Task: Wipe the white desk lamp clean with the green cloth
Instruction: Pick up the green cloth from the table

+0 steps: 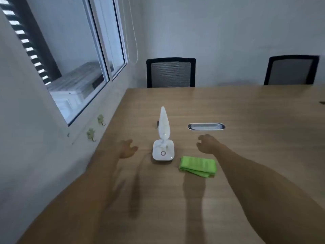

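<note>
A white desk lamp [163, 138] stands on the wooden table [246, 155], its square base toward me and its narrow head folded up, pointing away. A folded green cloth [197, 166] lies flat just right of the base. My left hand [127, 148] hovers left of the lamp base, fingers apart, holding nothing. My right hand [208, 143] hangs over the table beyond the cloth and right of the lamp, fingers loosely spread and empty. Neither hand touches lamp or cloth.
A silver cable slot [206, 126] is set in the tabletop behind my right hand. Two black mesh chairs [171, 73] [291, 70] stand at the far edge. A wall with a window [84, 67] and small hooks [91, 134] runs along the table's left side.
</note>
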The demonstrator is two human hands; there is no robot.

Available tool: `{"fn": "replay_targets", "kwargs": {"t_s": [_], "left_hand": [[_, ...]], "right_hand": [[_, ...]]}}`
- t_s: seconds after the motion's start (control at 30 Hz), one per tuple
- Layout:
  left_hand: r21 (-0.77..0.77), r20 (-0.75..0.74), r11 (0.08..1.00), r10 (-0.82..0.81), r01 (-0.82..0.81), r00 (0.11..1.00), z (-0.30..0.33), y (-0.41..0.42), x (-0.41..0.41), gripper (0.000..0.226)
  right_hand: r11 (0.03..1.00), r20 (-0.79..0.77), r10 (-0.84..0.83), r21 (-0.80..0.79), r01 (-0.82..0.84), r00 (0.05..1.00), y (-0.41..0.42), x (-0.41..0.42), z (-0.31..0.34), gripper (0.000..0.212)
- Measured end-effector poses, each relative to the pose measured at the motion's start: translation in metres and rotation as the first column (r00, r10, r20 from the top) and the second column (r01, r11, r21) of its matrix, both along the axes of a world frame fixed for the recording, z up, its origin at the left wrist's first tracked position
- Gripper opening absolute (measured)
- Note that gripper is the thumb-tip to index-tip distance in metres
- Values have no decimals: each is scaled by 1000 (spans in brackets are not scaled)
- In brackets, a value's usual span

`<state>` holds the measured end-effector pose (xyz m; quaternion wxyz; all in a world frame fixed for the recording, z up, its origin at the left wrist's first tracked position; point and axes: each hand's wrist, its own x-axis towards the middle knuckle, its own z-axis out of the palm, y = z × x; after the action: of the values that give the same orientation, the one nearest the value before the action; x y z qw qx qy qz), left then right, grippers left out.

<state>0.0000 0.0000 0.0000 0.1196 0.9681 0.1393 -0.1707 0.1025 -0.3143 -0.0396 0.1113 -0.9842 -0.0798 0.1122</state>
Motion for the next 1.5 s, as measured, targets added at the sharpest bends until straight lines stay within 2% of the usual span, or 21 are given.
{"fn": "replay_targets", "kwargs": {"t_s": [0.17,0.33,0.43,0.7,0.87,1.0,1.13,1.27,1.4,1.5], "left_hand": [[-29,-120,999,10,-14,993,-69,-4,-29,68],[-29,-87,1000,6,-8,996,-111,-6,-39,67],[-28,-91,1000,-14,12,996,-126,-3,-45,69],[33,-64,999,-40,42,997,-134,-13,-54,71],[35,-57,999,-40,42,998,-135,-13,-53,72],[46,-47,998,-36,38,998,-136,-14,-53,72],[48,-65,998,-35,38,997,-135,-15,-54,72],[41,-72,998,-35,38,997,-137,-13,-54,72],[50,-104,997,-52,57,993,-135,-11,-51,74],[42,-138,995,-80,87,987,-124,-7,-44,71]], "right_hand": [[1000,-54,3,7,-3,999,-2,-31,-33,48],[995,-52,70,-66,-74,996,0,-38,-52,55],[987,-87,78,-132,-89,993,2,-40,-58,60],[990,-155,76,-110,-94,985,6,-38,-65,72],[983,-11,65,-171,-66,998,10,-41,-60,62],[974,44,82,-218,-70,996,9,-42,-56,57],[964,32,112,-246,-101,993,8,-42,-52,55],[945,-72,154,-282,-168,986,10,-44,-49,45],[966,-71,121,-223,-134,990,8,-51,-53,40],[996,-103,36,-81,-44,994,6,-54,-52,38]]}}
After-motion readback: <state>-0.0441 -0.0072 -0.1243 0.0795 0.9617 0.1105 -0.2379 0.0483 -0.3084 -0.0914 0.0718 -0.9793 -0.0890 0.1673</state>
